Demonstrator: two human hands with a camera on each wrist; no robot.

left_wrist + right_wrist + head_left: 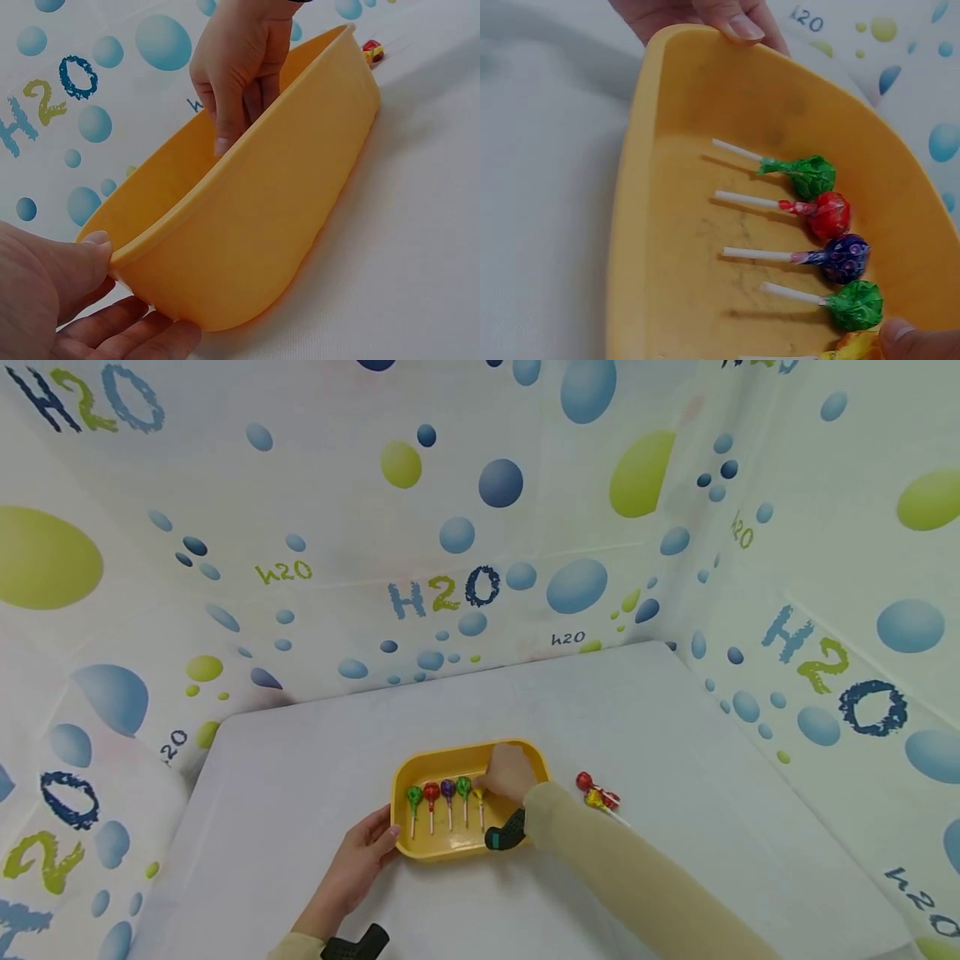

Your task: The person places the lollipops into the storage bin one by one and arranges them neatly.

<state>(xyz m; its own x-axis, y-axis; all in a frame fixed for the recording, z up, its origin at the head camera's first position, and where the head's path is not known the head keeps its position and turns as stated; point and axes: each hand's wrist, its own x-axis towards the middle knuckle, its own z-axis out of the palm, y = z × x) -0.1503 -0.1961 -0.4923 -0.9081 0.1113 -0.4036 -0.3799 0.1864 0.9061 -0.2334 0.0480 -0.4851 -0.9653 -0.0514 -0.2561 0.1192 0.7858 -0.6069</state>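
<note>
A yellow tray (420, 855) sits on the white table, with my left hand (362, 852) gripping its left end, thumb at the rim and fingers against the outer wall. Inside lie lollipops side by side: green (812, 177), red (829, 215), purple (845, 259), another green (856, 306) and yellow (855, 346). My right hand (512, 772) reaches over the tray and holds the yellow lollipop's wrapped head, thumb against it in the right wrist view; its other fingers are hidden there. The white sticks point toward the tray's near side.
Red and yellow lollipops (595, 798) lie in a small cluster on the table, right of the tray and beside my right forearm. Behind and at both sides of the white table (315, 760) hangs a white sheet (337, 485) printed with blue and green dots.
</note>
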